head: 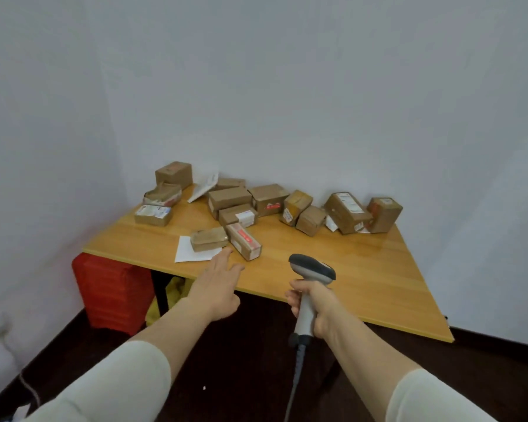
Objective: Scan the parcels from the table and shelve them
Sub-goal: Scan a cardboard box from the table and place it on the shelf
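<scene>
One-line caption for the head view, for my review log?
Open left hand extends toward a flat parcel on the parcel-strewn wooden table; right hand grips a barcode scanner.

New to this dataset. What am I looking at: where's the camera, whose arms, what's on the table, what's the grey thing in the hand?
No robot here. One wide-angle camera sits on a person's head, looking forward and down, so both arms are the wearer's own. The right hand grips a grey barcode scanner by its handle; its cable hangs below. The left hand is open, fingers stretched toward the nearest parcels: a flat brown parcel lying on a white sheet, and a long box with a red-striped label beside it. Whether it touches anything is unclear. More cardboard parcels lie loosely along the far side of the wooden table. A red object stands under the table's left end.
</scene>
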`<action>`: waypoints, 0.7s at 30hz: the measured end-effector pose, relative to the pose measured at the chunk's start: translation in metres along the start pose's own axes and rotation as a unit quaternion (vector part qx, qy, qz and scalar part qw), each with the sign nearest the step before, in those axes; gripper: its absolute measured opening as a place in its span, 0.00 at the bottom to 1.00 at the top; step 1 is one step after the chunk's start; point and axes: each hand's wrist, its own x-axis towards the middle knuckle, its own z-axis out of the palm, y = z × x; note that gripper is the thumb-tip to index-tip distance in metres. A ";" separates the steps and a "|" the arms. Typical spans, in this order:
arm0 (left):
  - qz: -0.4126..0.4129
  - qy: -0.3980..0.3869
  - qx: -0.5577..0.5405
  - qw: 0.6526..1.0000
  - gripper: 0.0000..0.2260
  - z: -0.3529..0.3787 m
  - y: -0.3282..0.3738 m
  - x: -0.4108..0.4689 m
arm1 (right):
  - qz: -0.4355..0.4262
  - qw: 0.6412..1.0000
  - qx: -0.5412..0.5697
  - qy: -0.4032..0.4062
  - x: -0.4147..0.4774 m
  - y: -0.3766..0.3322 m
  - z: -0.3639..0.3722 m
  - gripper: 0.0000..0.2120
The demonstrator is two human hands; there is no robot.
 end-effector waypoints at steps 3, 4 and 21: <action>-0.014 -0.007 -0.026 1.000 0.29 -0.001 -0.003 0.050 | -0.016 1.000 0.011 0.004 0.029 -0.027 0.003 0.02; -0.014 -0.014 -0.025 0.999 0.29 0.001 -0.001 0.064 | -0.013 1.000 0.009 0.010 0.037 -0.032 0.001 0.03; -0.021 -0.079 -0.107 0.991 0.29 0.058 0.104 0.322 | -0.062 0.990 0.065 0.105 0.257 -0.155 -0.135 0.05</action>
